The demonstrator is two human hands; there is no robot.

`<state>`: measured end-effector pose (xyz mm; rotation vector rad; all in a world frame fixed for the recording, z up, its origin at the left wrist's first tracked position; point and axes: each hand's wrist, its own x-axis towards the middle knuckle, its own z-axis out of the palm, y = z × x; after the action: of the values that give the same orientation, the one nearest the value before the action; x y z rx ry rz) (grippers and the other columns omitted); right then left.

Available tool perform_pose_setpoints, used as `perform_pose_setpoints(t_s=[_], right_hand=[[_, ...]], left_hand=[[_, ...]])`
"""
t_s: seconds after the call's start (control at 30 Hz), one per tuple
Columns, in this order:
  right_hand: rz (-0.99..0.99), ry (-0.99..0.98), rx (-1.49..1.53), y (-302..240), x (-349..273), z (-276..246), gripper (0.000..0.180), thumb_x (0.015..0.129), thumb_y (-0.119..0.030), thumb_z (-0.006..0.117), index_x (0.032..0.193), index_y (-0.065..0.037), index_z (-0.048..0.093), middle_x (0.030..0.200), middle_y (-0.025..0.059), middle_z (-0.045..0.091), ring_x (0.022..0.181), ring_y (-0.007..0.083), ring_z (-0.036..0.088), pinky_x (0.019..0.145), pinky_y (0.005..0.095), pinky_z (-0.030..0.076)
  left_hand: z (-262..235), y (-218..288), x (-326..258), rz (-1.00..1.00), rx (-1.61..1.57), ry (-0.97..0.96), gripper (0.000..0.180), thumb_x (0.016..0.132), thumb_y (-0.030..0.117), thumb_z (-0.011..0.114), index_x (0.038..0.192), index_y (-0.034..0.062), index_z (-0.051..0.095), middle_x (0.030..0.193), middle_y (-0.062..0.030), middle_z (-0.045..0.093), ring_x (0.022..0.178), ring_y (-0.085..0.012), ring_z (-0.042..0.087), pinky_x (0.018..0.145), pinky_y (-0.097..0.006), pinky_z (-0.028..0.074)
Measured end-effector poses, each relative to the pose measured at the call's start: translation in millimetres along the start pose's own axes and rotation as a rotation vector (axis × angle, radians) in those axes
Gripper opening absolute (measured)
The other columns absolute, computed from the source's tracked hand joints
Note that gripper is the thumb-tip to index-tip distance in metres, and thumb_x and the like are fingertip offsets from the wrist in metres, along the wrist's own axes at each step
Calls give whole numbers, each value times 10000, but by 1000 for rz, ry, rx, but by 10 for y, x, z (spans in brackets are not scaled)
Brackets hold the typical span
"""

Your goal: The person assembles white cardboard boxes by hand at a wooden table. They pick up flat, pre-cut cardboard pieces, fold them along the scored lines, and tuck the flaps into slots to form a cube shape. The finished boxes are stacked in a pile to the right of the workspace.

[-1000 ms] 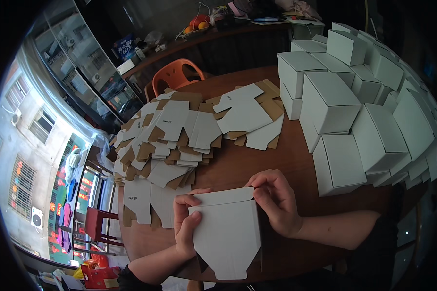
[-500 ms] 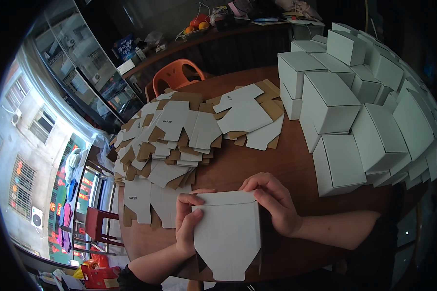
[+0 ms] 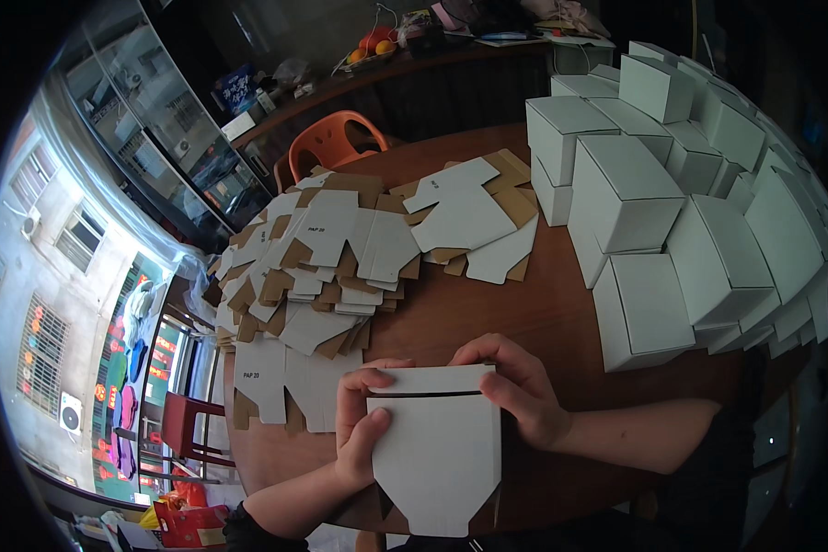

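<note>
A round brown wooden counter [image 3: 543, 313] fills the middle of the view, with a glass-fronted shelf unit along the left, an orange plastic chair [image 3: 333, 140] behind it and a dark sideboard with fruit at the far edge.

On the person's right rises a stack of folded white boxes [image 3: 672, 202], many of them closed and piled several high: that part of the work looks done. On the left and centre lies a wide heap of flat white-and-brown card blanks [image 3: 322, 267], overlapping one another, with a smaller group of blanks [image 3: 469, 216] further back. Judging by these heaps, a good deal is still unfolded, perhaps as much as is finished.

At the near edge, over the counter, the person holds one white card blank [image 3: 437, 446] that is partly formed, its top flap bent back along a crease and its pointed lower flaps hanging toward the body. The left hand [image 3: 363, 428] pinches its left edge, thumb on the front face, fingers curled behind. The right hand [image 3: 515, 386] grips the upper right corner, fingers bent over the folded flap. This box seems to be at an early fold, its sides not yet squared.
</note>
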<state>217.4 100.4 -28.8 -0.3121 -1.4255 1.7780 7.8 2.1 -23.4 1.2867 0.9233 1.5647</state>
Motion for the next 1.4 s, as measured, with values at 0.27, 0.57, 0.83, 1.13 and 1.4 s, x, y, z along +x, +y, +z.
perform_pose_setpoints(t_s=[0.27, 0.57, 0.83, 1.13, 1.4], right_hand=[[39, 41, -2, 12, 22, 19, 218, 1009, -167, 540, 1167, -26, 590, 1084, 40, 611, 989, 81, 555, 876, 262, 457], [135, 80, 43, 34, -4, 25, 188, 1031, -153, 517, 1145, -29, 600, 1080, 36, 629, 976, 70, 568, 878, 248, 463], [77, 226, -19, 112, 80, -5, 166, 1070, -177, 540, 1129, -30, 588, 1052, 48, 655, 1002, 77, 592, 906, 254, 473], [71, 340, 24, 117, 156, -104, 295, 1088, -285, 514, 1175, -20, 610, 1089, 62, 658, 1035, 105, 601, 970, 289, 463], [79, 115, -148, 40, 131, 20, 250, 1026, -192, 631, 1212, -25, 631, 1191, 65, 664, 1110, 117, 613, 961, 286, 491]], left_hand=[[-91, -3, 20, 39, 187, -76, 206, 996, 121, 463, 1173, 21, 499, 1387, -208, 482, 1248, -232, 484, 1072, -393, 385], [16, -65, -13, -37, 77, -6, 216, 1029, 148, 452, 1201, 21, 478, 1378, -184, 485, 1199, -200, 498, 1075, -378, 359], [-56, -89, 21, 25, 0, 12, 809, 900, 590, 629, 1444, 86, 306, 1504, -155, 375, 1351, -253, 418, 1089, -459, 372], [36, -10, 45, -207, 35, -263, 1174, 848, 370, 795, 1613, 30, -28, 1656, -194, 87, 1555, -329, 119, 1238, -482, 141], [19, 63, 58, -117, 34, -215, 1051, 865, 161, 762, 1622, 102, 36, 1634, -197, 182, 1515, -325, 247, 1212, -463, 246]])
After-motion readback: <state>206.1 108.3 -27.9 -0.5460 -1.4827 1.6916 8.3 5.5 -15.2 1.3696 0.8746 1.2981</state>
